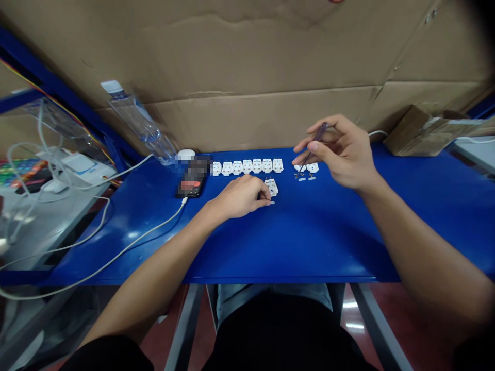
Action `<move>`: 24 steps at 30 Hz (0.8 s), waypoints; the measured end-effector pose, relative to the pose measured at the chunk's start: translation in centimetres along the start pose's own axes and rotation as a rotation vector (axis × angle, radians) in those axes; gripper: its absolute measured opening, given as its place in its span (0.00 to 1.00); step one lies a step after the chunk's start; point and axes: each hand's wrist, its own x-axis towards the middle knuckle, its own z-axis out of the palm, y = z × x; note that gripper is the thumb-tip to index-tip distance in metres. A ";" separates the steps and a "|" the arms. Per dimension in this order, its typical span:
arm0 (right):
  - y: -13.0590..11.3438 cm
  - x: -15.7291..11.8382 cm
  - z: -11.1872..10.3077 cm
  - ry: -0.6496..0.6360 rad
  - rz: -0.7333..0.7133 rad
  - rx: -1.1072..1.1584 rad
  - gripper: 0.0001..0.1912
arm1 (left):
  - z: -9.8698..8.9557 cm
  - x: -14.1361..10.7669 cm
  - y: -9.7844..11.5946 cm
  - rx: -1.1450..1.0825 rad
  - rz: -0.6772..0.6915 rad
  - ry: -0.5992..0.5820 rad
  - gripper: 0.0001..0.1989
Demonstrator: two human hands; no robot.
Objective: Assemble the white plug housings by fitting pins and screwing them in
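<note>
My right hand (342, 152) is raised above the table, its fingers closed round a thin screwdriver (319, 132) with a dark purple handle. The shaft slants down to the left, over small screws (301, 174) and small pale strips (311, 178) on the table. Close behind these lie white plastic parts (312, 167), partly hidden by my right hand. My left hand (243, 197) rests low on the table with curled fingers, pinching a small pale strip (273, 202) that pokes out at the thumb tip. Beside its fingertips lies one white plastic part (274, 187), partly covered.
Several similar white parts (247, 166) stand in a row at the back of the blue table (286, 242). To their left are a phone (193, 178) with a white cable (154, 226) and a clear bottle (139, 121). A cardboard box (417, 131) stands back right, against a cardboard wall (247, 62).
</note>
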 end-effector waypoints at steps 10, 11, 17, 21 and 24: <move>0.0 -0.1 0.0 -0.001 0.003 -0.001 0.17 | -0.3 -0.1 -0.2 -0.174 0.029 0.068 0.07; 0.0 -0.1 0.0 -0.001 0.005 -0.001 0.17 | -0.3 0.0 -0.2 -0.196 0.016 0.106 0.08; 0.2 -0.1 0.0 -0.013 0.005 0.000 0.17 | 0.7 0.6 -0.6 -0.202 -0.059 0.198 0.09; 0.7 -0.2 0.9 -0.028 0.022 0.024 0.19 | 1.2 0.9 -0.6 -0.209 -0.068 0.203 0.10; 1.7 -0.4 2.0 -0.032 0.030 0.075 0.20 | 1.5 1.0 -0.7 -0.216 -0.058 0.202 0.10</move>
